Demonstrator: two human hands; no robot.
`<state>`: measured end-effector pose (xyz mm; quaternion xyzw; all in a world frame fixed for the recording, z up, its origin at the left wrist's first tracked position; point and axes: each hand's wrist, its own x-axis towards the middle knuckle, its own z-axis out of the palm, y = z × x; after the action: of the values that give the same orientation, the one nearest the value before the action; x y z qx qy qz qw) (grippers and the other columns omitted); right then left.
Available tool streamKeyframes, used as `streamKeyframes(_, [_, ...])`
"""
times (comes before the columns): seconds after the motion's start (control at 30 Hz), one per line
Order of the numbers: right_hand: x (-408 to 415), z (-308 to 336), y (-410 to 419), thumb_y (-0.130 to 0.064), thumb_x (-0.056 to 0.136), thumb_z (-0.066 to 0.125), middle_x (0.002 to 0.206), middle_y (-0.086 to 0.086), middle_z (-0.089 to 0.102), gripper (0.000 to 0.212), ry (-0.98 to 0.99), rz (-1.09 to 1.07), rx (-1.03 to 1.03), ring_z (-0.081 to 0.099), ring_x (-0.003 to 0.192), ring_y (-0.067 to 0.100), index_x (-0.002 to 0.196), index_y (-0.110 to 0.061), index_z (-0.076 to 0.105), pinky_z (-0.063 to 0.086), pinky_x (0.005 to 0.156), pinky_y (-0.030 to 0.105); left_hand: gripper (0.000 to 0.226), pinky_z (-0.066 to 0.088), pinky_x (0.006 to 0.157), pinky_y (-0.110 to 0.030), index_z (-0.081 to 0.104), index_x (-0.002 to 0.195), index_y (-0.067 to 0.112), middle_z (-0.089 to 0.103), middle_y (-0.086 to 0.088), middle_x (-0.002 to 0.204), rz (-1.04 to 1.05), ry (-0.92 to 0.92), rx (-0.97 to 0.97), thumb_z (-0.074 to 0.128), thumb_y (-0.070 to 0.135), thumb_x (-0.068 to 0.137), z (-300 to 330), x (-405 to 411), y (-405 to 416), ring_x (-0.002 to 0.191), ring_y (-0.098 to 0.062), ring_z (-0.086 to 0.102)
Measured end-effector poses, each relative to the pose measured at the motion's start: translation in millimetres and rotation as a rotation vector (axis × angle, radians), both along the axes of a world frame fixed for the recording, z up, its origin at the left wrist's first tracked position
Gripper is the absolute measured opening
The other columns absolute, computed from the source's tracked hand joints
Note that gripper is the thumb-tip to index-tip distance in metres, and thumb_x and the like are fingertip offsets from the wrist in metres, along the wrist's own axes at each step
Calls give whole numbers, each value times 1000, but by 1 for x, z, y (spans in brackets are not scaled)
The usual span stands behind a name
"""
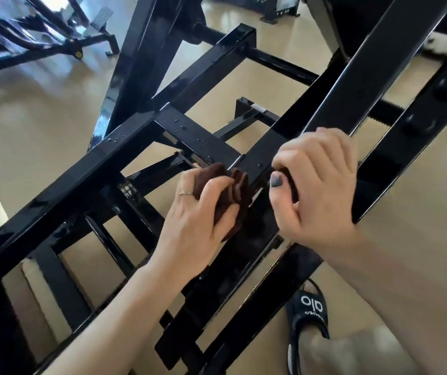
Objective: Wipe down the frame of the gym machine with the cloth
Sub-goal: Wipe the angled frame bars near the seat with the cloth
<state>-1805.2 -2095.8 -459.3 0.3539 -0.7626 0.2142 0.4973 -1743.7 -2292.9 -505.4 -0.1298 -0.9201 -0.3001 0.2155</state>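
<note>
The gym machine's black steel frame (125,147) fills the view, its square tubes crossing in the middle. Water drops sit on the cross tube (190,131). My left hand (198,217) grips a bunched dark brown cloth (233,190) and holds it against the joint where the cross tube meets a diagonal tube. My right hand (317,185) is curled round that diagonal tube just to the right of the cloth, thumb underneath. Part of the cloth is hidden under my left fingers.
The machine stands on a beige floor (41,109). Another black machine (41,44) stands at the far left. A foot in a black slide sandal (309,315) is on the floor at the lower right, beside the frame. A thick diagonal beam with bolts (420,104) runs along the right.
</note>
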Motion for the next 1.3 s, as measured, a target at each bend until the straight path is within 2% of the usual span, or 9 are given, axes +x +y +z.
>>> streamKeyframes(0.17, [-20, 2, 5, -19, 92, 42, 73, 3, 65, 39, 89, -48, -69, 57, 77, 25, 58, -10, 58, 34, 88, 35, 39, 52, 92, -45, 54, 132, 19, 47, -14, 128, -58, 100, -175, 51, 41, 100, 23, -44, 18, 108, -31, 53])
streamKeyframes(0.3, [-22, 0, 7, -18, 88, 43, 70, 2, 65, 36, 107, -6, -66, 56, 72, 23, 55, -10, 56, 33, 88, 31, 45, 44, 96, -41, 46, 137, 27, 41, -11, 128, -116, 86, -212, 38, 44, 96, 58, -120, 68, 112, -27, 47])
streamKeyframes(0.47, [-22, 2, 5, -17, 78, 45, 72, 3, 66, 27, 107, -1, -50, 55, 72, 23, 55, -9, 58, 35, 85, 32, 44, 42, 91, -40, 40, 139, 22, 37, -14, 130, -218, 69, -241, 50, 21, 97, 84, -185, 111, 110, -27, 42])
streamKeyframes(0.6, [-21, 6, 4, -17, 77, 47, 72, 5, 66, 26, 101, -12, -54, 54, 75, 23, 57, -8, 59, 35, 86, 31, 48, 46, 89, -41, 40, 137, 22, 36, -12, 130, -268, 49, -219, 32, 35, 92, 81, -172, 98, 116, -29, 43])
streamKeyframes(0.77, [-19, 9, -1, -18, 76, 49, 73, 5, 66, 22, 98, -31, -64, 55, 77, 23, 58, -9, 59, 37, 85, 34, 50, 40, 80, -34, 38, 136, 32, 35, -8, 130, -325, 37, -225, 36, 51, 90, 51, -131, 50, 113, -28, 47])
streamKeyframes(0.93, [-16, 9, -3, -19, 77, 48, 75, 3, 66, 24, 88, -74, -34, 56, 79, 23, 60, -10, 62, 37, 87, 34, 48, 36, 80, -33, 38, 133, 29, 36, -9, 126, -302, 78, -270, 34, 46, 88, 64, -152, 71, 113, -29, 46])
streamKeyframes(1.07, [-13, 11, -2, -18, 80, 46, 80, 1, 68, 25, 46, -90, 31, 61, 86, 24, 64, -11, 64, 37, 90, 35, 37, 47, 83, -45, 37, 132, 26, 37, -14, 130, -259, 90, -225, 40, 39, 98, 81, -198, 108, 115, -33, 44])
streamKeyframes(1.17, [-13, 12, 0, -19, 82, 44, 80, 0, 66, 26, 36, -96, 58, 62, 89, 24, 65, -11, 62, 37, 90, 36, 35, 41, 80, -40, 41, 135, 31, 37, -14, 135, -326, 57, -162, 51, 40, 102, 95, -240, 133, 121, -34, 43])
streamKeyframes(1.3, [-13, 12, 3, -21, 86, 41, 84, 2, 68, 32, 29, -130, 102, 63, 94, 26, 70, -9, 66, 38, 91, 39, 37, 45, 97, -58, 53, 131, 34, 41, -16, 141, -358, -71, 72, 42, 52, 101, 106, -259, 148, 125, -42, 44])
